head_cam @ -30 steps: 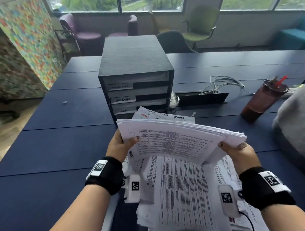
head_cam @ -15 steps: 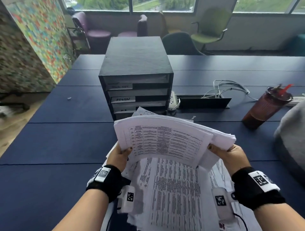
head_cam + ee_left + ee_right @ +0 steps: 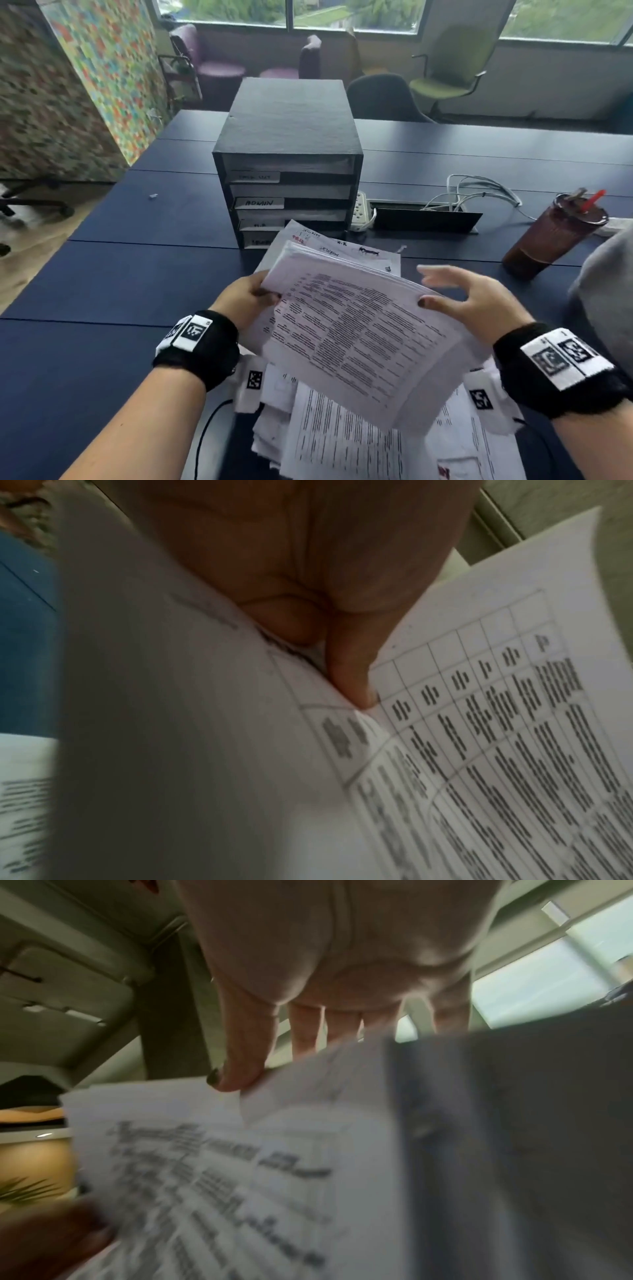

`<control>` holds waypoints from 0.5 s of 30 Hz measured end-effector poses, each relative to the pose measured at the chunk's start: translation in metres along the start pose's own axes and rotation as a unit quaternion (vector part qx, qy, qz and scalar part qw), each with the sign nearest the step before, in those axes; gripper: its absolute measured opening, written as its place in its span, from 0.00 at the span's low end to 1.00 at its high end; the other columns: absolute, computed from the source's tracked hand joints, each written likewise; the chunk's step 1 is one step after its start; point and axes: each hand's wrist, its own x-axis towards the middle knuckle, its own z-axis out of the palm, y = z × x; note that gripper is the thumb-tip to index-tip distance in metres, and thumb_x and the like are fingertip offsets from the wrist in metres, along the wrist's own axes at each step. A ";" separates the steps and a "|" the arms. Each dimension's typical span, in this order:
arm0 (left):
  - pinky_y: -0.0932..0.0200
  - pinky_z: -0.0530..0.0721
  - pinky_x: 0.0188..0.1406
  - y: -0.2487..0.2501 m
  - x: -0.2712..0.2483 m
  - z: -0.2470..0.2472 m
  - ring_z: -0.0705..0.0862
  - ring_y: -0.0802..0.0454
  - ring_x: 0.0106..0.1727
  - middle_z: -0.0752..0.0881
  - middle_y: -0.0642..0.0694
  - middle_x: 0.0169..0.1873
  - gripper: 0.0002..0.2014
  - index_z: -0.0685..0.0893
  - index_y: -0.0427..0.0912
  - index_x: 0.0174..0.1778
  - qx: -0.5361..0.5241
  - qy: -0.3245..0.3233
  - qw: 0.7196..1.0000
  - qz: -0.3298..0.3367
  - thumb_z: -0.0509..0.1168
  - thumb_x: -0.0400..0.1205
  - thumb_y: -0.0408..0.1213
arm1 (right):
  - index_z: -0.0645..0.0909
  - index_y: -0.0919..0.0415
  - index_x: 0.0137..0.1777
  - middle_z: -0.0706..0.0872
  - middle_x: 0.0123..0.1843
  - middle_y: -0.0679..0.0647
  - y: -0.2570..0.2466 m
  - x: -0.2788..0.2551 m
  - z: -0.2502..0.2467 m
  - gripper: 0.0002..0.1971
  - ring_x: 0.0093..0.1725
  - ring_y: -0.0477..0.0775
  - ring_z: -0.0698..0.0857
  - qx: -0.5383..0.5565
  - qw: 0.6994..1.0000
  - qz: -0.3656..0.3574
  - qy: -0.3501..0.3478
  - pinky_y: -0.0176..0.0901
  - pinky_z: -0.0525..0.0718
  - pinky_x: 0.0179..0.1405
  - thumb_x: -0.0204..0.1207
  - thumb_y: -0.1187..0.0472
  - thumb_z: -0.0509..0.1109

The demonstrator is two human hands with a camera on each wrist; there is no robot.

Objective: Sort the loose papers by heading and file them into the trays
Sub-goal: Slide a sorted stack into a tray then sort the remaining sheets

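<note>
The dark blue counter [image 3: 102, 291] is a broad matte slab jointed in long panels, and at 12 o'clock from the person stands the black tray unit [image 3: 287, 137], a boxy cabinet with a faintly grained top and four shallow slots, each fronted by a white handwritten label; only "ADMIN" on the second reads clearly. Pale sheet edges show in the slots, so some filing looks done, though how much I cannot tell. Most of the work appears to lie ahead: a wide scatter of loose papers [image 3: 342, 442] covers the counter at 6 o'clock, thin white printed sheets overlapping at odd angles, with a few more [image 3: 342, 248] lying flat just before the unit, carrying scribbled headings. Above that scatter the thick stack [image 3: 359, 335] of printed tables is held tilted, its edges fanned and bowing limply. The left hand [image 3: 245, 301] grips the stack's 9 o'clock edge, thumb on the top sheet and fingers curled beneath. The right hand [image 3: 472, 301] is released, fingers spread and blurred, only the thumb tip touching the stack's 3 o'clock corner. At 2 o'clock stands a translucent brown tumbler [image 3: 551, 240] with a red straw, smooth and tapered, well apart from the papers.
</note>
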 end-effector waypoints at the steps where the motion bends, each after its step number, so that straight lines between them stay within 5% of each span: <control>1: 0.58 0.79 0.51 0.001 -0.001 0.001 0.86 0.54 0.45 0.89 0.53 0.40 0.17 0.84 0.57 0.42 -0.005 -0.015 1.000 0.001 0.65 0.80 0.25 | 0.80 0.38 0.63 0.86 0.53 0.36 0.002 0.001 0.008 0.24 0.53 0.34 0.83 0.000 0.999 0.016 -0.031 0.32 0.77 0.54 0.65 0.42 0.75; 5: 0.61 0.83 0.48 -0.007 0.002 -0.004 0.88 0.54 0.41 0.91 0.53 0.39 0.11 0.85 0.55 0.44 -0.021 -0.038 0.999 0.016 0.69 0.79 0.30 | 0.82 0.52 0.65 0.89 0.57 0.48 0.023 0.002 0.044 0.24 0.55 0.49 0.86 0.022 0.996 0.064 -0.052 0.50 0.81 0.64 0.71 0.45 0.73; 8: 0.70 0.79 0.39 -0.026 0.006 -0.009 0.84 0.59 0.37 0.88 0.59 0.34 0.06 0.85 0.56 0.41 -0.021 0.015 1.000 0.001 0.67 0.82 0.40 | 0.79 0.61 0.68 0.85 0.63 0.54 0.024 -0.001 0.061 0.26 0.57 0.48 0.83 0.086 0.989 0.116 -0.027 0.40 0.76 0.63 0.71 0.53 0.76; 12: 0.53 0.76 0.68 -0.073 0.011 -0.016 0.83 0.48 0.62 0.87 0.53 0.51 0.17 0.85 0.54 0.53 -0.113 0.040 0.989 -0.089 0.61 0.79 0.60 | 0.81 0.61 0.66 0.88 0.58 0.55 0.030 -0.005 0.078 0.41 0.54 0.54 0.87 0.178 0.970 0.167 -0.016 0.50 0.83 0.59 0.58 0.33 0.77; 15: 0.57 0.65 0.75 -0.094 0.007 -0.014 0.76 0.58 0.67 0.81 0.56 0.64 0.23 0.85 0.55 0.60 -0.036 -0.042 0.992 -0.113 0.57 0.80 0.65 | 0.84 0.61 0.59 0.91 0.48 0.61 0.027 -0.002 0.083 0.36 0.45 0.63 0.90 0.298 0.934 0.195 0.002 0.64 0.86 0.52 0.54 0.39 0.82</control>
